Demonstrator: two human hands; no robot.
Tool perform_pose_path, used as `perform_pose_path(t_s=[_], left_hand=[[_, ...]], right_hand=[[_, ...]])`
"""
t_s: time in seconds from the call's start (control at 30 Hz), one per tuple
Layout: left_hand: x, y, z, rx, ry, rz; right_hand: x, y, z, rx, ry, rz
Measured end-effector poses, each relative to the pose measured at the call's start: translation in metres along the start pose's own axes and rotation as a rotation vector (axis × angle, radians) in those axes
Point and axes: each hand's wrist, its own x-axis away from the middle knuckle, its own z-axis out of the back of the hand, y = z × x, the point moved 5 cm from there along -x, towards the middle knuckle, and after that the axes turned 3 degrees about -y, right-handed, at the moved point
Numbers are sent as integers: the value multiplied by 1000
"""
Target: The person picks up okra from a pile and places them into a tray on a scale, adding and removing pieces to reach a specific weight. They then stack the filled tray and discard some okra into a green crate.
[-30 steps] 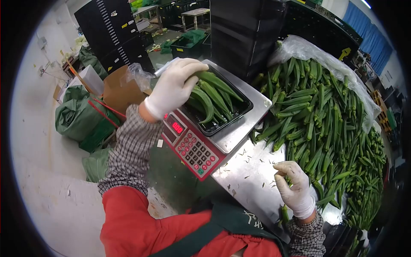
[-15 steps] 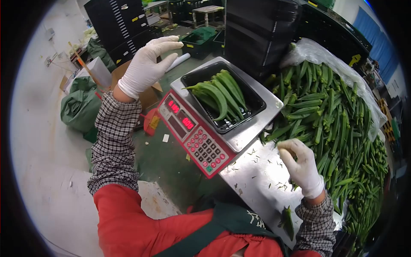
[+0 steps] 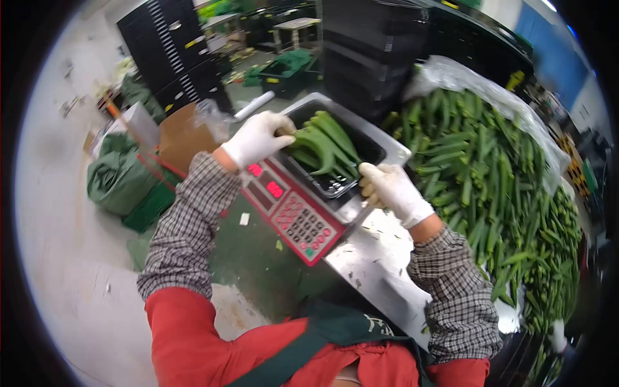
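Several green okra pods point(image 3: 325, 143) lie side by side in a black plastic tray point(image 3: 373, 143). The tray rests on the metal pan point(image 3: 398, 155) of a red digital scale point(image 3: 293, 219) with lit red digits. My left hand point(image 3: 258, 140), in a white glove, is closed at the left ends of the pods, thumb and fingers pinching there. My right hand point(image 3: 390, 190), gloved too, has its fingers curled and pinched at the right ends of the pods, by the tray's near right side. Its grip is partly hidden and slightly blurred.
A large heap of okra point(image 3: 477, 161) covers the right of the metal table point(image 3: 380, 258), with clear plastic sheeting point(image 3: 477, 74) behind. Black crates point(image 3: 374, 51) stand beyond the scale. A cardboard box point(image 3: 187, 138) and green sacks point(image 3: 119, 171) are at left.
Both hands have come in to the tray: the left moved down and right to the pods' left ends, the right moved up and left to their right ends. The view shifted slightly.
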Motion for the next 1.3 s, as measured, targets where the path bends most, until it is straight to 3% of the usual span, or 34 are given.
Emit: perform_pose_path(t_s=[0.07, 0.13, 0.17, 0.23, 0.27, 0.33, 0.43, 0.47, 0.53, 0.63, 0.77, 0.87, 0.93, 1.0, 1.03, 1.1, 1.17, 1.27, 1.3], left_hand=[[-4, 7, -12, -45, 48, -81], [-4, 29, -20, 0, 48, -35], [-6, 37, -23, 25, 67, -154], [-13, 49, -23, 13, 112, -171], [-16, 58, -22, 157, 102, -99], [-23, 75, -20, 158, 81, -125], [-34, 122, -33, 247, 49, -337], [-37, 138, -39, 221, 38, -397], [-45, 169, -56, 185, -56, -537], [-58, 212, -81, 151, -118, -661], [-84, 251, -93, 80, -31, -830], [-120, 245, -85, -47, 123, -845], [-151, 230, -69, -114, 264, -777], [-191, 207, -41, -374, 490, -733], [-209, 194, -24, -523, 582, -688], [-245, 151, 4, -928, 745, -494], [-289, 97, 18, -1018, 532, -309], [-277, 124, 27, -947, 242, 8], [-287, 114, 38, -725, 467, -181]], right_hand=[[-1, 12, 10, -5, 77, 35], [-3, 29, 22, -75, 29, 121], [16, 19, 25, -83, 123, 143], [44, 18, 37, -146, 164, 85], [48, 35, 42, -311, 186, 137], [74, 70, 62, -227, 249, 206], [154, 102, 88, -347, 390, 136], [189, 114, 92, -597, 450, -12], [253, 145, 97, -697, 645, 44], [364, 180, 98, -526, 1031, -80], [471, 215, 70, -609, 1397, -109], [508, 236, 55, -705, 1507, -35], [510, 254, 50, -766, 1509, 12], [500, 257, 46, -872, 1542, 51], [499, 261, 45, -833, 1584, 14], [509, 255, 42, -800, 1459, -203], [525, 250, 38, -697, 1334, -366], [520, 228, 36, -568, 1211, -365], [508, 216, 39, -520, 1165, -321]])
